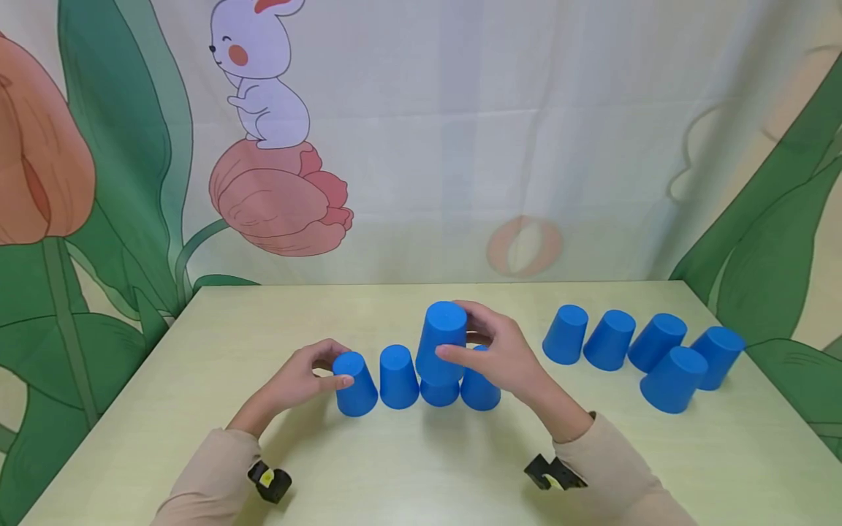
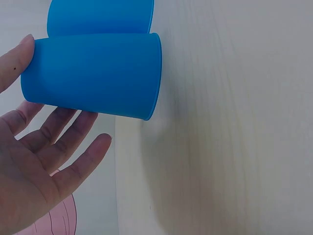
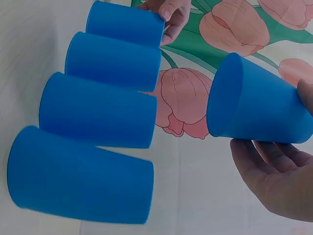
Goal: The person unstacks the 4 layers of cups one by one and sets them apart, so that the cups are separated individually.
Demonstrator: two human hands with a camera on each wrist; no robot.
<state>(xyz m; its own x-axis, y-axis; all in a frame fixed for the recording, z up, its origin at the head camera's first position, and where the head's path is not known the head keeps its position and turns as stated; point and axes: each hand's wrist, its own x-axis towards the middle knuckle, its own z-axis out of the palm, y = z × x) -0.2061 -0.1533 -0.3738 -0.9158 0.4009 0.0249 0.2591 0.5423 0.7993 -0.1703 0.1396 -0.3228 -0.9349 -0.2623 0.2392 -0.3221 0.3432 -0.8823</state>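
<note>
Several blue plastic cups stand upside down in a row on the table. At the row's left end, my left hand (image 1: 301, 378) holds the end cup (image 1: 357, 394) between thumb and fingers near its top; in the left wrist view that cup (image 2: 93, 73) has its rim at the tabletop. Higher up, my right hand (image 1: 505, 354) grips another blue cup (image 1: 435, 354), mouth down. The right wrist view shows this raised cup (image 3: 259, 103) apart from the row. From the head it partly hides a row cup (image 1: 439, 394), and my right hand partly covers the right end cup (image 1: 482, 391).
To the right, several more upside-down blue cups stand in a group, one of them a nearer cup (image 1: 674, 380) in front of the others. A printed curtain (image 1: 408, 146) hangs behind the far edge of the pale wooden table (image 1: 408, 475).
</note>
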